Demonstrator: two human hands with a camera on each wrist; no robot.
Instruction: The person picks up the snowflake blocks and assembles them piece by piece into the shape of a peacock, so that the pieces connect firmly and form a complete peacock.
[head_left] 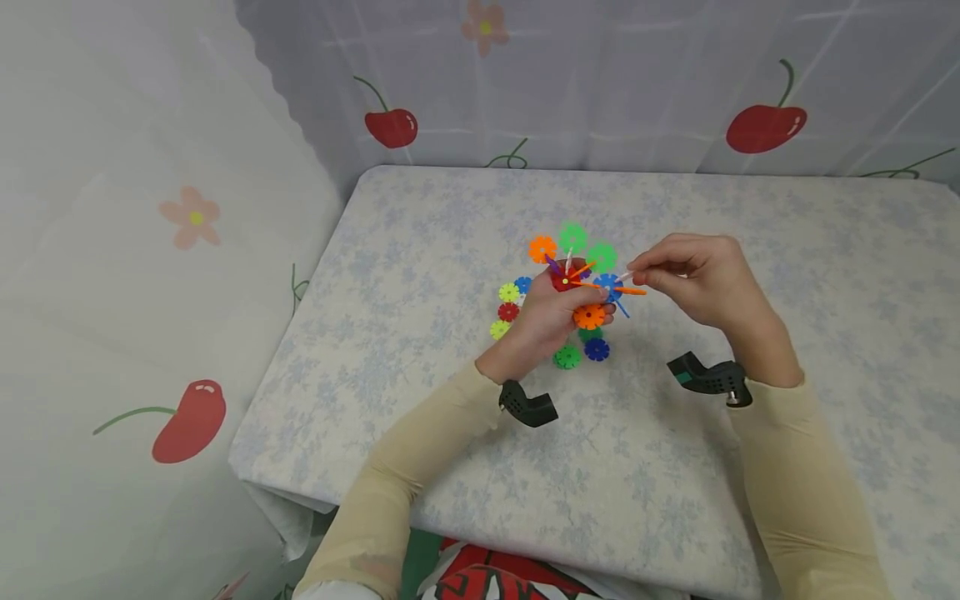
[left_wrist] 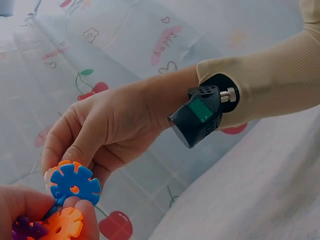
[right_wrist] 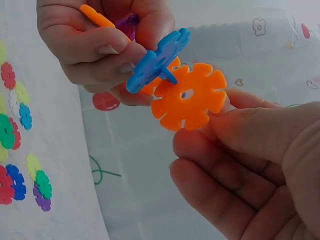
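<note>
In the head view my left hand (head_left: 546, 315) grips a cluster of interlocking plastic snowflake discs. A red disc (head_left: 566, 277) shows above its thumb, with an orange disc (head_left: 589, 316) below. Past the thumb tip a blue disc (head_left: 606, 287) sticks out, carrying further discs on edge. My right hand (head_left: 701, 279) pinches a white disc (head_left: 625, 276), seen edge-on beside the blue one. In the right wrist view an orange disc (right_wrist: 190, 97) stands slotted by the blue disc (right_wrist: 159, 61), overlapping the right fingertips and hiding the white disc. The left wrist view shows the blue disc (left_wrist: 75, 184) face-on.
Loose discs lie on the patterned tablecloth (head_left: 390, 350) around the left hand: a yellow disc (head_left: 499, 330) among several at its left, a dark blue disc (head_left: 597, 349) nearer the body, a green disc (head_left: 573, 237) beyond. A cherry-print curtain (head_left: 600, 83) hangs behind the table.
</note>
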